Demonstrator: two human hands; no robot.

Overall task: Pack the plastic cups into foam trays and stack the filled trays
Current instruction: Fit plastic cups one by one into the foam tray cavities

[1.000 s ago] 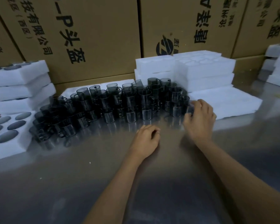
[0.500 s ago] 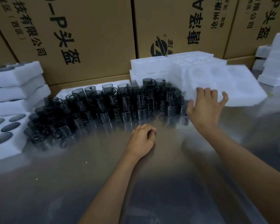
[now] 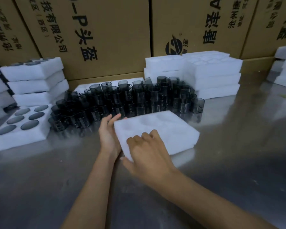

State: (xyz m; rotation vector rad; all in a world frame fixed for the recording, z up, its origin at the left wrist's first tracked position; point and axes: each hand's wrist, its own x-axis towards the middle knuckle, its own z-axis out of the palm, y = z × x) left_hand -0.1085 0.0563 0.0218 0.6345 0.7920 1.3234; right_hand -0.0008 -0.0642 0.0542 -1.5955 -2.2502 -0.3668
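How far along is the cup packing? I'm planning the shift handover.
Done: one filled tray lies at the left, with a stack of filled trays behind it. In hand: the left hand and right hand position an empty foam tray. Left: the cluster of loose cups and the empty trays stacked behind.

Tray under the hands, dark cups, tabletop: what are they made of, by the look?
White rectangular tray: soft matte foam, probably polyethylene; blurred round pockets, slightly ragged edges. Right hand rests on it, left hand against its side.
Smoky grey handled cups: translucent glossy plastic, though glass would look similar.
Grey tabletop: brushed metal, likely stainless; it mirrors cups and trays faintly.
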